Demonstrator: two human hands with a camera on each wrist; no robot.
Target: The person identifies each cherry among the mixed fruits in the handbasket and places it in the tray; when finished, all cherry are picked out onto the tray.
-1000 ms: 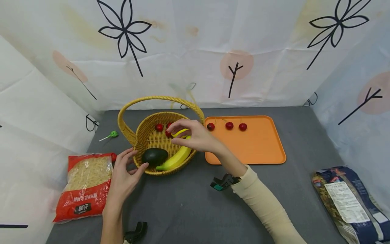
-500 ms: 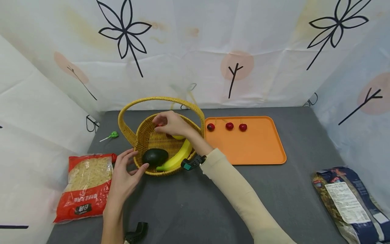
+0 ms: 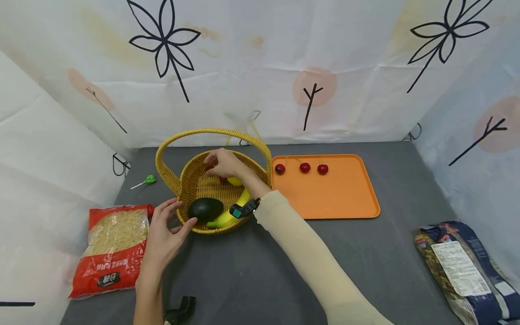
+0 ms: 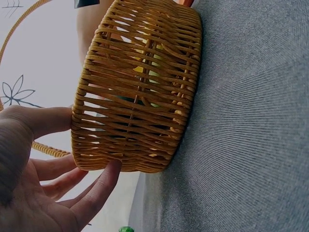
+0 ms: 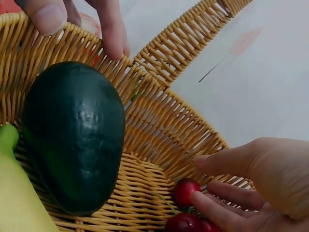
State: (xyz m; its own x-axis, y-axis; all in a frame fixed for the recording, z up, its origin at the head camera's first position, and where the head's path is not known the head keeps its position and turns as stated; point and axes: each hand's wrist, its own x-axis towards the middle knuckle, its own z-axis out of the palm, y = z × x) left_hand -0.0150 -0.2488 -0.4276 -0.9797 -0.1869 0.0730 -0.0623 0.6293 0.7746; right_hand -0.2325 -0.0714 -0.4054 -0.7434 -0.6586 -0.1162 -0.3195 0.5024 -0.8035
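A yellow wicker basket (image 3: 194, 186) with a tall arched handle stands on the grey table. My left hand (image 3: 165, 237) holds its near left rim, the thumb and fingers apart along the edge. Inside lie a dark green avocado (image 3: 206, 208), a banana (image 3: 222, 220) and a yellow fruit (image 3: 234, 181), partly hidden by the right arm. My right hand (image 3: 224, 163) reaches over the far side of the basket. In the right wrist view, its fingertips are right at a red cherry (image 5: 185, 192), with the thumb apart; more cherries (image 5: 183, 223) lie below it.
An orange tray (image 3: 333, 194) with three cherries (image 3: 304, 167) stands right of the basket. A red pasta bag (image 3: 113, 253) and a green lollipop (image 3: 150, 179) lie to the left. A dark blue bag (image 3: 463, 271) lies far right.
My right hand has moved left and away from me, from above the yellow fruit to the cherries at the basket's far side. The left hand has stayed at the rim.
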